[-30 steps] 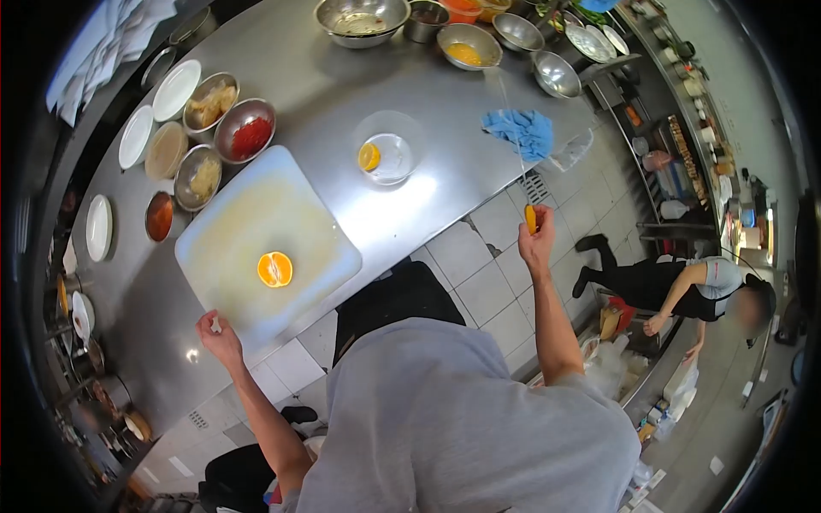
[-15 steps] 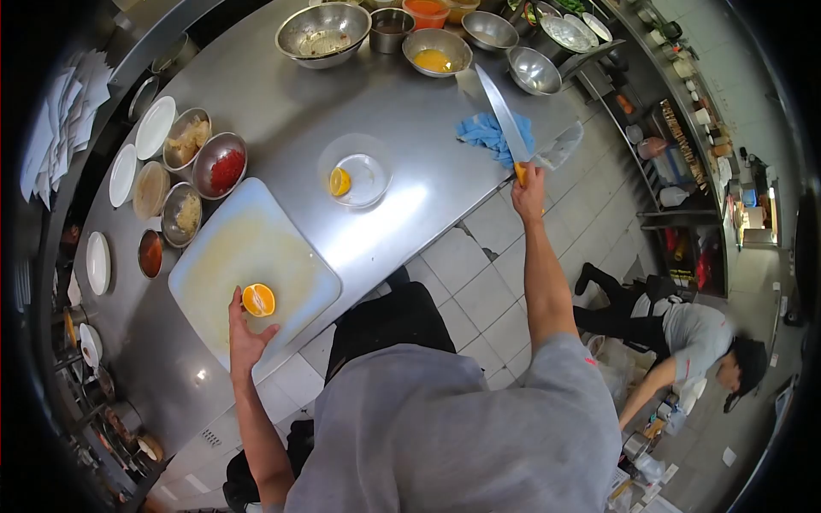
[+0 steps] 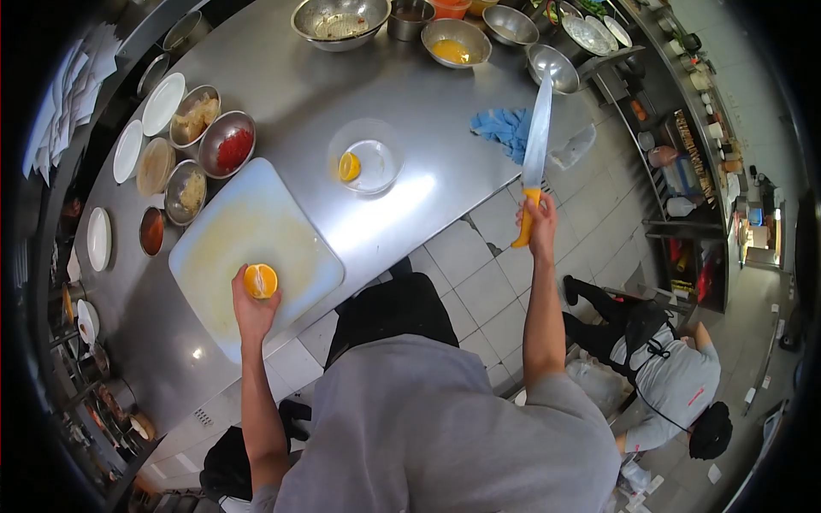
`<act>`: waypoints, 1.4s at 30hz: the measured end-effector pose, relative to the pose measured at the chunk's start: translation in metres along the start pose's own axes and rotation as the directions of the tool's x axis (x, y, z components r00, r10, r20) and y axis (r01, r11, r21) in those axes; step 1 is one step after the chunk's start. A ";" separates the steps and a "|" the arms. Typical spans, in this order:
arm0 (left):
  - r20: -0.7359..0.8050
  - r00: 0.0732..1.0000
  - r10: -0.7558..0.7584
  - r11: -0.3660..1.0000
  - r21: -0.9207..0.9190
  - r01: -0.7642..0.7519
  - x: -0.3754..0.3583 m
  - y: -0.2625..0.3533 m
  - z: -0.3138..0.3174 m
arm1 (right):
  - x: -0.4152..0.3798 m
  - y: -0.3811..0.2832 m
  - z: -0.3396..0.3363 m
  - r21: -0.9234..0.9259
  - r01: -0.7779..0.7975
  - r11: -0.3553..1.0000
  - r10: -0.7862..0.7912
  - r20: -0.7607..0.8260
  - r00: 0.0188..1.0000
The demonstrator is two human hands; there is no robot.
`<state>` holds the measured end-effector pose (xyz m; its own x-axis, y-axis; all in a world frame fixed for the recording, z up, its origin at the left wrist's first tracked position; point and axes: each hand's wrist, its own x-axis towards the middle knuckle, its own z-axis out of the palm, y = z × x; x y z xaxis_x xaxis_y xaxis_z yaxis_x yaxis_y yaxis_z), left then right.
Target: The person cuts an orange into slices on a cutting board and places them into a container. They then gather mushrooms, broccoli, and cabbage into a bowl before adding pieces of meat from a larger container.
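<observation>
My left hand [image 3: 254,313] closes its fingers and thumb round a cut orange half [image 3: 261,280], cut face up on the white cutting board [image 3: 291,224]. Off the front edge of the counter, my right hand [image 3: 540,224] grips a large knife [image 3: 536,141] by its yellow handle, blade pointing away from me. A clear round container [image 3: 374,175] stands beyond the board, with a cut citrus piece [image 3: 349,167] in it. A crumpled blue cloth [image 3: 503,132] lies partly behind the knife blade.
Left of the board stand a metal bowl of red food [image 3: 229,147], other bowls and white plates [image 3: 163,104]. More metal bowls [image 3: 457,43] line the counter's far end. A co-worker [image 3: 671,368] bends down at the lower right, near shelving [image 3: 680,197].
My left hand has gone from spread beside the orange half to closed round it. My right hand has drawn the knife back towards me. The co-worker has turned and bent lower.
</observation>
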<state>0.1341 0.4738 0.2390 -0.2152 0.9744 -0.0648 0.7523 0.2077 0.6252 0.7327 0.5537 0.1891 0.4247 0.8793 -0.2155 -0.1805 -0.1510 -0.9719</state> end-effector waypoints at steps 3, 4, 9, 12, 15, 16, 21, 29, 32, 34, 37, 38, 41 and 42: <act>-0.083 0.996 0.040 0.995 0.099 -0.031 0.005 0.003 -0.004 | 0.002 0.028 -0.013 0.047 -0.234 0.971 0.230 0.085 0.970; -0.142 0.989 0.043 0.991 0.132 -0.024 0.005 0.005 -0.005 | -0.009 0.044 -0.019 0.053 -0.261 0.964 0.255 0.096 0.962; -0.211 0.976 0.062 0.955 0.295 0.003 -0.005 -0.002 -0.018 | -0.101 0.060 0.004 0.008 -0.257 0.966 0.256 0.025 0.966; -0.200 0.966 0.165 0.954 0.282 -0.105 -0.016 -0.005 -0.021 | -0.135 0.030 0.045 -0.051 -0.165 0.985 0.172 0.207 0.963; -0.187 0.971 0.151 0.979 0.161 -0.122 -0.032 0.003 -0.023 | -0.146 -0.001 0.096 -0.263 -0.020 0.965 0.129 0.408 0.904; -0.183 0.974 0.133 0.987 0.111 -0.114 -0.036 0.006 -0.022 | -0.149 -0.013 0.114 -0.336 0.032 0.941 0.143 0.482 0.865; -0.169 0.978 0.122 0.992 0.025 -0.120 -0.049 -0.012 -0.007 | -0.175 -0.032 0.196 -0.514 0.426 0.744 0.160 0.757 0.634; -0.301 0.949 -0.090 0.994 0.027 0.103 -0.029 -0.012 0.013 | -0.192 -0.022 0.216 -0.630 0.586 0.510 0.368 0.775 0.514; -0.323 0.935 -0.149 0.989 -0.060 0.137 -0.022 -0.006 0.011 | -0.199 -0.035 0.227 -0.579 0.652 0.490 0.300 0.814 0.497; -0.257 0.966 -0.039 0.999 0.012 0.043 -0.027 -0.014 0.004 | -0.200 -0.042 0.231 -0.581 0.681 0.445 0.318 0.814 0.486; -0.203 0.979 0.004 1.000 -0.020 -0.009 -0.029 -0.026 -0.005 | -0.201 -0.038 0.233 -0.571 0.701 0.427 0.322 0.820 0.473; -0.194 0.981 -0.001 0.998 -0.054 -0.009 -0.029 -0.029 -0.008 | -0.201 -0.035 0.232 -0.567 0.704 0.428 0.320 0.823 0.468; -0.068 0.996 -0.057 0.923 -0.385 0.027 -0.032 -0.041 -0.021 | -0.202 -0.032 0.229 -0.581 0.709 0.400 0.379 0.809 0.449; -0.169 0.984 -0.058 0.974 -0.225 0.019 -0.034 -0.047 -0.025 | -0.204 -0.033 0.227 -0.577 0.714 0.397 0.370 0.812 0.450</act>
<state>0.0909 0.4284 0.2311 -0.3606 0.9322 0.0315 0.5888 0.2013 0.7828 0.4505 0.4819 0.2870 -0.5964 0.7069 -0.3803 0.7431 0.3071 -0.5946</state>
